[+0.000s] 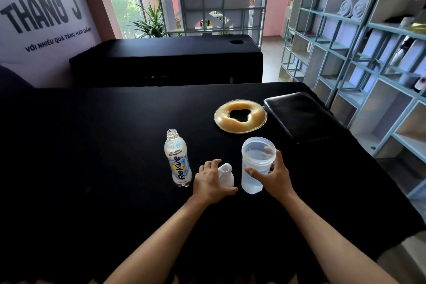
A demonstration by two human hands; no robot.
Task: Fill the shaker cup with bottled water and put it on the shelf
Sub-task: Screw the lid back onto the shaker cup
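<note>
The clear shaker cup (256, 157) stands upright and lidless on the black table (92, 145), with water in its lower part. My right hand (274, 176) is wrapped around its right side, thumb across the front. To the cup's left lies its white lid (227, 174), tilted, with my left hand (211, 183) curled over it and fingers touching it. Further left the Revive water bottle (178, 159) stands uncapped and looks nearly empty. The light blue shelf unit (359, 69) runs along the right side.
A yellow ring-shaped gel cushion (241, 116) and a flat black pad (299, 115) lie at the table's far right. A second black table (166, 60) stands behind. Rolled towels (355, 7) and other items fill upper shelf cells; lower cells near the table look vacant.
</note>
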